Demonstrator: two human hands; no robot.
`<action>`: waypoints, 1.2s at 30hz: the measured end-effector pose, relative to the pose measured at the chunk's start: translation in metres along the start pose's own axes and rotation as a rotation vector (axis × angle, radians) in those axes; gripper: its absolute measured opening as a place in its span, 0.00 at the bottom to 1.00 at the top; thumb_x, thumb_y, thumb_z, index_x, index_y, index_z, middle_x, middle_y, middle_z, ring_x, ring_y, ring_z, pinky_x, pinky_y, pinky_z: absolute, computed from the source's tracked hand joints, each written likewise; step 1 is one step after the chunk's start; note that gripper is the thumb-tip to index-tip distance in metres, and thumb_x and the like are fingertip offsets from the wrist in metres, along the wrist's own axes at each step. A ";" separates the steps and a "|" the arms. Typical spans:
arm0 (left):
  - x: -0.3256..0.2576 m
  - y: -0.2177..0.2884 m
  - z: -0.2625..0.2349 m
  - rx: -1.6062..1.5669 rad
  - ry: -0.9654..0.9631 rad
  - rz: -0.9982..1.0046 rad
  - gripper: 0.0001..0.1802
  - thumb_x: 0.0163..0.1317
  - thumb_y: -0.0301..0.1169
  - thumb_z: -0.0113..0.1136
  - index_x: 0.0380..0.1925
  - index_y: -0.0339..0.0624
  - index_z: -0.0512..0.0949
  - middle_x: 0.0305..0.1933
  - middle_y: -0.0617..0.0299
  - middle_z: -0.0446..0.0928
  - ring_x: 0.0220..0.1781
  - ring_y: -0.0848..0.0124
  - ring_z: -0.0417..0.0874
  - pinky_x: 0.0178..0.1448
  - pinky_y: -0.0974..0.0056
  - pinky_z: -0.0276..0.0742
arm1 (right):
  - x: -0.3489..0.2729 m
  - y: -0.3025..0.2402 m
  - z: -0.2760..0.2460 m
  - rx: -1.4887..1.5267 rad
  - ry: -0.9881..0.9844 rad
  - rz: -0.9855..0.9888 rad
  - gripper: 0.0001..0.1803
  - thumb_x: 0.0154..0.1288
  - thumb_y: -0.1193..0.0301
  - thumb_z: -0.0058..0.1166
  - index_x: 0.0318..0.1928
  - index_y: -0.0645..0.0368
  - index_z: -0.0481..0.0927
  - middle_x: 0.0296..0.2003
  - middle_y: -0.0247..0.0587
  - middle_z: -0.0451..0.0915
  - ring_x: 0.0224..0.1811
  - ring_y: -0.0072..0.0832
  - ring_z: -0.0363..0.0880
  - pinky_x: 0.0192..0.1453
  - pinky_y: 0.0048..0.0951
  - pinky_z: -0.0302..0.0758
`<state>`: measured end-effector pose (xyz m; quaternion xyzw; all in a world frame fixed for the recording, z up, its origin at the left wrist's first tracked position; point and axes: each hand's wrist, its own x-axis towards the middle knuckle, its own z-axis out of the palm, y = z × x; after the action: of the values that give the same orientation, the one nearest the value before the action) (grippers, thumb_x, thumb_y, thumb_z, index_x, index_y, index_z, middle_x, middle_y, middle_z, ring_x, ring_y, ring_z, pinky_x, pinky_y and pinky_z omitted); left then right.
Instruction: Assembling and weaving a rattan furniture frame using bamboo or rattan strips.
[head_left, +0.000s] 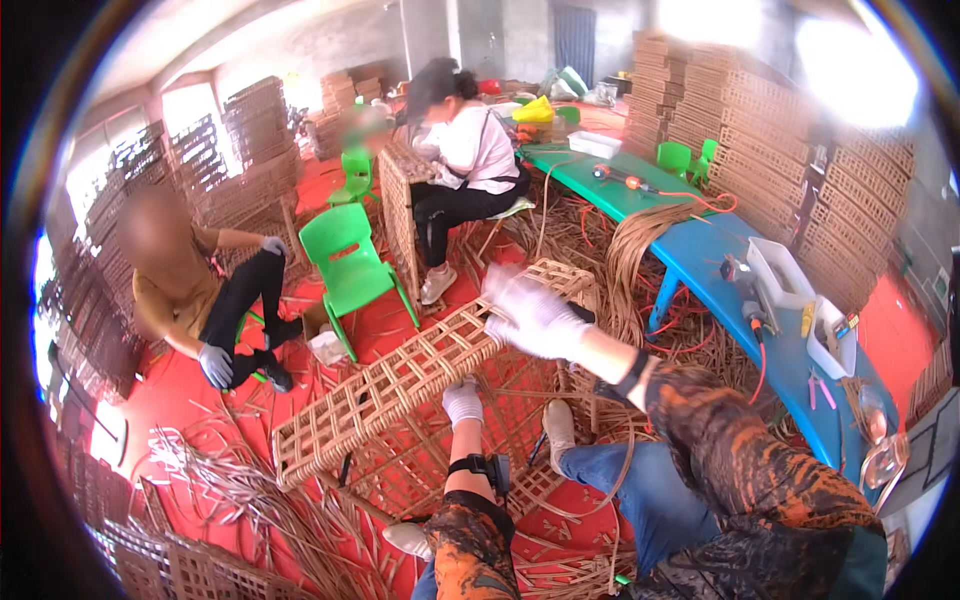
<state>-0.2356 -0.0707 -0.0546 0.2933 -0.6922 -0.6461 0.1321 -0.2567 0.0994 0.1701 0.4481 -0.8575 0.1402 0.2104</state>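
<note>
A brown woven wicker frame [365, 410], box-like with an open lattice side, stands tilted across in front of me, between my legs. My left hand [463, 402], in a white glove, is closed at its near woven edge, the fingers partly hidden by the weave. Above the frame's far right part is my right hand [540, 318], also white-gloved; motion smears its fingers, so whether they hold anything cannot be told. A loose wicker strand [622, 465] curves down past my right knee.
A blue table [720, 265] on the right carries white trays [780, 272], power tools and pink-handled scissors [822, 392]. A bundle of strands [635, 245] hangs off it. A green chair [345, 262] stands ahead, with two seated people [470, 150] beyond. Strand scraps litter the red floor.
</note>
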 end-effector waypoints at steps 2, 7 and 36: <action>0.019 -0.034 -0.031 -0.124 0.086 0.082 0.12 0.60 0.28 0.57 0.36 0.26 0.80 0.31 0.55 0.82 0.33 0.71 0.81 0.40 0.67 0.75 | 0.021 -0.017 0.017 0.374 -0.064 0.022 0.24 0.64 0.63 0.51 0.57 0.61 0.70 0.58 0.54 0.69 0.61 0.48 0.67 0.67 0.44 0.61; 0.012 -0.026 -0.022 -0.186 0.013 0.009 0.12 0.61 0.28 0.57 0.40 0.28 0.79 0.33 0.56 0.82 0.34 0.71 0.81 0.41 0.67 0.76 | 0.027 -0.013 0.004 -0.005 -0.004 -0.016 0.22 0.67 0.56 0.43 0.53 0.57 0.74 0.55 0.46 0.73 0.58 0.43 0.70 0.64 0.42 0.63; 0.002 -0.015 -0.023 -0.260 -0.017 -0.051 0.13 0.63 0.31 0.56 0.43 0.34 0.79 0.30 0.60 0.81 0.21 0.75 0.78 0.17 0.71 0.66 | 0.002 0.002 0.049 0.047 0.057 -0.030 0.17 0.67 0.59 0.42 0.44 0.53 0.80 0.48 0.36 0.80 0.53 0.31 0.75 0.58 0.36 0.68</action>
<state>-0.2202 -0.0907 -0.0662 0.2856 -0.5960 -0.7360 0.1466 -0.2712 0.0786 0.1285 0.4615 -0.8409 0.1697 0.2260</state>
